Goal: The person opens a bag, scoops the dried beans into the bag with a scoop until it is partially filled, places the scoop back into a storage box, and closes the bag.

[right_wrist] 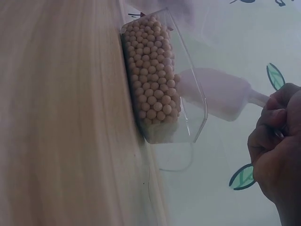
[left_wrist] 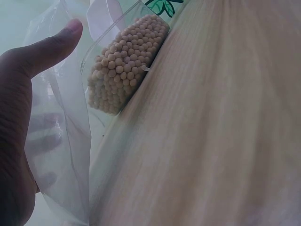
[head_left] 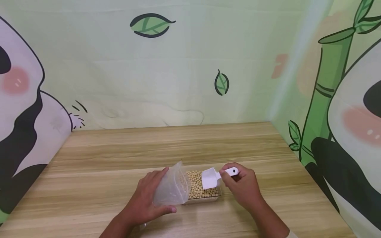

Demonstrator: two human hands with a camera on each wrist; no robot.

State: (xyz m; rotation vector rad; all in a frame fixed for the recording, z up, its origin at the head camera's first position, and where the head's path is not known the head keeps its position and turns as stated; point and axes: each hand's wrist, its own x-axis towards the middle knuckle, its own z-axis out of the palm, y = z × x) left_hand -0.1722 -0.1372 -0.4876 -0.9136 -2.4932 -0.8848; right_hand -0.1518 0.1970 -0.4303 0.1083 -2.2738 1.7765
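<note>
A clear rectangular box (right_wrist: pixel 162 134) full of round, pale soybeans (head_left: pixel 194 183) stands on the table. My right hand (head_left: pixel 242 185) pinches the handle of a white scoop (head_left: pixel 210 178). The scoop's blade reaches over the box's rim, its front edge at the beans; whether it digs into them I cannot tell. At the box's left end, my left hand (head_left: pixel 148 195) holds a translucent plastic bag (head_left: pixel 171 186) between thumb and fingers. The bag's mouth faces the box and overlaps its left end in the head view. Through the bag (left_wrist: pixel 66 117), the fingers show faintly in the left wrist view.
The wood-grain table (head_left: pixel 125 145) extends around the box on all sides. Behind it hangs a pale green backdrop (head_left: pixel 178 66) printed with leaves, and panda and bamboo prints flank it left and right.
</note>
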